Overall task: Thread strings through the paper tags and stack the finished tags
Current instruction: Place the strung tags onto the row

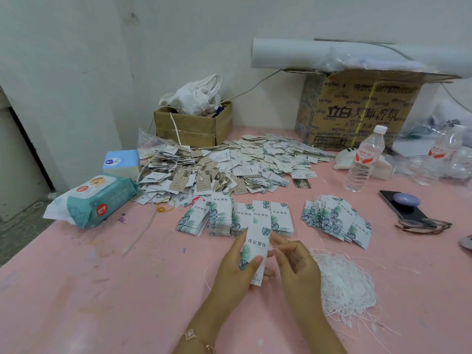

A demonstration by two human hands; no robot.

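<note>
We hold one leaf-printed paper tag (255, 251) upright over the pink bench (76, 290), near its front edge. Our left hand (233, 269) grips the tag from the left, with the thumb curled across its lower face and the fingers (238, 242) running up its left edge. Our right hand (297, 264) sits just beside the tag's right edge. Its thumb and forefinger are pressed together, pinching a thin white string (272, 249), and the other fingers are loosely curled.

Just beyond the tag stands a row of neat tag stacks (224, 218). To their right lies a fanned pile of strung tags (334, 221). A tangle of loose strings (342, 284) rests on the bench beside our right hand. Farther back a wide heap of mixed tags (242, 159) spreads out between a wipes pack (94, 203) and a water bottle (365, 159).
</note>
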